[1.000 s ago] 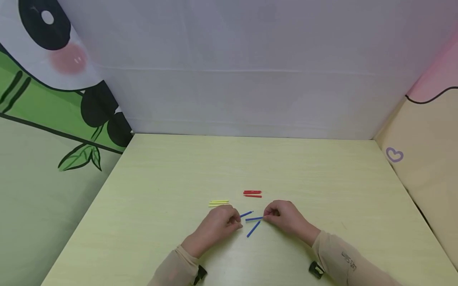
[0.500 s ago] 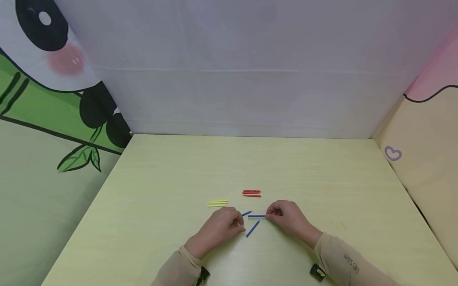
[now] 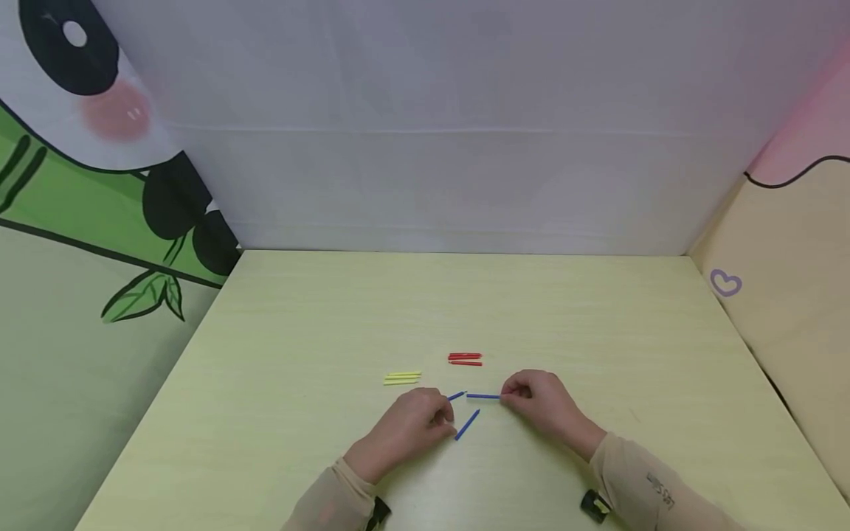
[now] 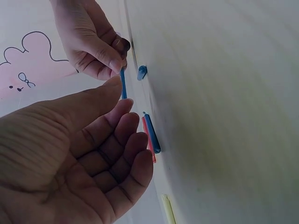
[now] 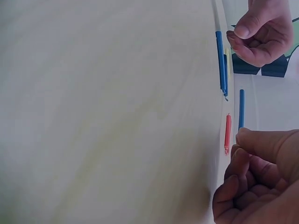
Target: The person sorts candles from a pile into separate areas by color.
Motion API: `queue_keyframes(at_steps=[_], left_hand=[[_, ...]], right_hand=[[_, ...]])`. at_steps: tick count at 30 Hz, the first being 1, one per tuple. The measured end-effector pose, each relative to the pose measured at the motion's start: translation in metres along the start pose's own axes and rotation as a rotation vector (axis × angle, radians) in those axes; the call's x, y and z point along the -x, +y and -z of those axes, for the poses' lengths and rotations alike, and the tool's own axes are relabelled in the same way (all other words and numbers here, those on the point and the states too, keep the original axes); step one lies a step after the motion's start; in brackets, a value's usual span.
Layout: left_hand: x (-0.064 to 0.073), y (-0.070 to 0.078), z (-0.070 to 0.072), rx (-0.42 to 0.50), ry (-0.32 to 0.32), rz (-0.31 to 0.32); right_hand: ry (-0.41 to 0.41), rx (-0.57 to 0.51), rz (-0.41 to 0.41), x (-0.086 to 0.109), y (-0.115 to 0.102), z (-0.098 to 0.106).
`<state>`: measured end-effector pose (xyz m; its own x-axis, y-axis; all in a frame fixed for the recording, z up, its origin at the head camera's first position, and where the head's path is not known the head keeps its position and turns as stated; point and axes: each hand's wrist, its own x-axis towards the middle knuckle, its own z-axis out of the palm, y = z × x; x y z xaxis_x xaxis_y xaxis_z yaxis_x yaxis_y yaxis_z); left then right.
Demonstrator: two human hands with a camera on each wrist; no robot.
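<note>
In the head view my right hand (image 3: pixel 544 405) pinches one end of a thin blue candle (image 3: pixel 483 397), which points left. The right wrist view shows this held candle (image 5: pixel 241 108) standing out from between thumb and forefinger, off the table. My left hand (image 3: pixel 413 429) has a raised thumb and loosely bent fingers, with nothing in its grasp in the left wrist view. A second blue candle (image 3: pixel 456 396) lies just beyond the left fingers, partly hidden by them. Slanting on the table near the left thumb is a third blue candle (image 3: pixel 468 425).
Several yellow candles (image 3: pixel 402 377) lie side by side beyond the left hand. A small group of red candles (image 3: pixel 465 359) lies farther back, near the middle of the pale wooden table (image 3: pixel 299 332). A white wall (image 3: pixel 425 184) closes off the far edge.
My right hand has moved right and slightly away from me, carrying the blue candle, which now lies clear of the other two in the view. My left hand has shifted slightly right and nearer.
</note>
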<state>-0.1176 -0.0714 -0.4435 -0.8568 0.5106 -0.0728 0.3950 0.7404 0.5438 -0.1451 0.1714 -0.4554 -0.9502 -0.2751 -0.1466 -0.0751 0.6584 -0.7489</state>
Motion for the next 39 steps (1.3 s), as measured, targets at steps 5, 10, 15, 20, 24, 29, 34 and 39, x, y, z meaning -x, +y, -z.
queue_keyframes(at_steps=[5, 10, 15, 20, 24, 29, 34, 39], left_hand=[[0.000, 0.002, -0.002, -0.016, 0.007, -0.031], [0.000, 0.003, -0.005, -0.032, 0.009, -0.032], [0.000, 0.004, -0.005, -0.045, 0.001, -0.012], [0.000, 0.006, -0.006, -0.072, -0.001, -0.015], [-0.002, 0.006, -0.008, -0.100, -0.005, -0.022], [-0.003, 0.008, -0.008, -0.141, -0.012, -0.035], [-0.003, 0.009, -0.008, -0.160, -0.020, -0.031], [-0.003, 0.010, -0.009, -0.176, -0.023, -0.034]], right_hand=[[0.025, 0.015, -0.010, 0.001, 0.003, 0.004], [0.048, 0.017, -0.009, 0.003, 0.008, 0.008], [0.060, 0.022, -0.022, 0.002, 0.014, 0.012], [0.072, 0.040, -0.033, 0.002, 0.020, 0.016], [0.080, 0.051, -0.018, 0.003, 0.024, 0.020], [0.089, 0.071, 0.001, 0.004, 0.028, 0.024], [0.090, 0.069, -0.006, 0.004, 0.033, 0.028], [0.091, 0.090, -0.009, 0.004, 0.036, 0.031]])
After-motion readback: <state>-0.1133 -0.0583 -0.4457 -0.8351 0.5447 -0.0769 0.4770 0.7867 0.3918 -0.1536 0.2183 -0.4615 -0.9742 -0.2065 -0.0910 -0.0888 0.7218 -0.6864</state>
